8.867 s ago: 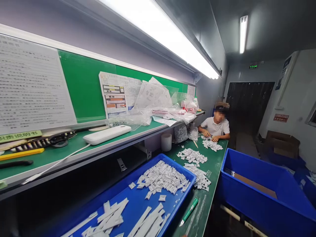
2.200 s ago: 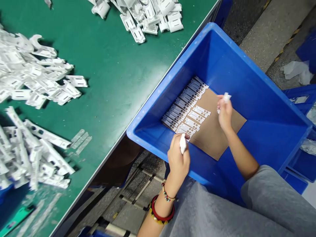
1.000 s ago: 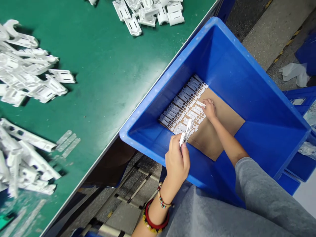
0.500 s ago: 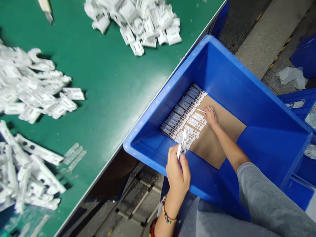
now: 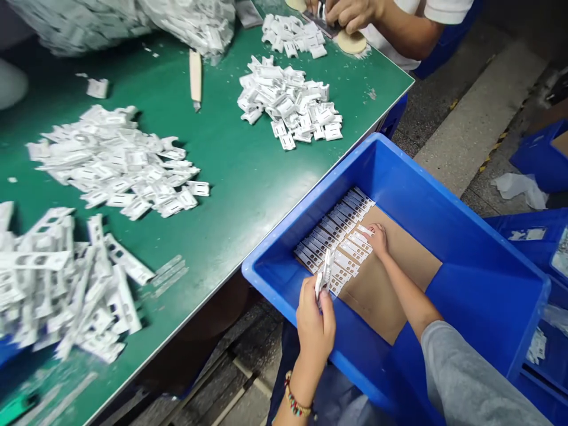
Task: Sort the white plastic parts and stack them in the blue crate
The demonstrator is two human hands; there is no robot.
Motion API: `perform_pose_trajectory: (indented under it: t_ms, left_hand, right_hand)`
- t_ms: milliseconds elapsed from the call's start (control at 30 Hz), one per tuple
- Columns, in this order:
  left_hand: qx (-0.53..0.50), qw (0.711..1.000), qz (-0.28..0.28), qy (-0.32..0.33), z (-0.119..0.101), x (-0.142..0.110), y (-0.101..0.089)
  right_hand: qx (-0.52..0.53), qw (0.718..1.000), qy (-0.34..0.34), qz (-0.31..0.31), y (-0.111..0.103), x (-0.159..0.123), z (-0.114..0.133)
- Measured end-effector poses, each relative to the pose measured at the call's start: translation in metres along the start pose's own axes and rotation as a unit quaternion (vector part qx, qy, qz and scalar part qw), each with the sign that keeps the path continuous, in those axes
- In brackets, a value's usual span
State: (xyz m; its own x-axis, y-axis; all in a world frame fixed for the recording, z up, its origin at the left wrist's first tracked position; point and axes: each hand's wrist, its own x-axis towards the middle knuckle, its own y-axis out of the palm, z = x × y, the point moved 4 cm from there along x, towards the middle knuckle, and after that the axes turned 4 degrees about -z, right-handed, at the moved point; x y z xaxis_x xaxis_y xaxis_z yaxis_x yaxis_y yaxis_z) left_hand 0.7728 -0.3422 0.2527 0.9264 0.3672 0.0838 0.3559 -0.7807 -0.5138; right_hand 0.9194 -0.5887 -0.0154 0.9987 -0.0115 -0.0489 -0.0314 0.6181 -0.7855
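Where the green table (image 5: 231,160) starts at far left, a green tool (image 5: 18,408) lies near the bottom corner, with a loose heap of long white parts (image 5: 57,278) above it. Further right come a heap of short parts (image 5: 119,165), then a knife (image 5: 196,80) below a clear bag (image 5: 190,23), then two more heaps of short parts, one behind the other. Just past the table's edge, the left hand (image 5: 314,322) (a beaded bracelet (image 5: 296,399) at its wrist) is closed on a few white strips (image 5: 325,275), held upright over the near side of the blue bin (image 5: 470,296). Inside, laid strips (image 5: 335,225) form a long row and a shorter one on brown cardboard (image 5: 377,296). Beyond, a co-worker's hands (image 5: 355,10) are close together at the table's far end. The right hand (image 5: 377,239), apart from the left, touches the far end of the shorter row; whether its fingers grip a strip, I cannot tell. At far right, crumpled plastic (image 5: 521,186) lies on the floor.
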Motion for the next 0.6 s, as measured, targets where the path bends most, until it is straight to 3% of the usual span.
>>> perform_pose_trajectory:
  t_ms: [367, 500, 600]
  left_hand:
    - [0.034, 0.999, -0.008, 0.000, -0.004, 0.000, 0.008]
    - [0.055, 0.998, 0.019, 0.015, -0.006, -0.001, 0.016]
    - [0.081, 0.996, 0.040, 0.007, -0.006, -0.002, 0.019]
  right_hand:
    - [0.074, 0.997, 0.001, -0.028, -0.012, -0.001, -0.003]
    - [0.085, 0.995, 0.008, -0.043, -0.029, -0.005, 0.023]
    - [0.175, 0.984, -0.001, 0.028, -0.046, -0.022, 0.063]
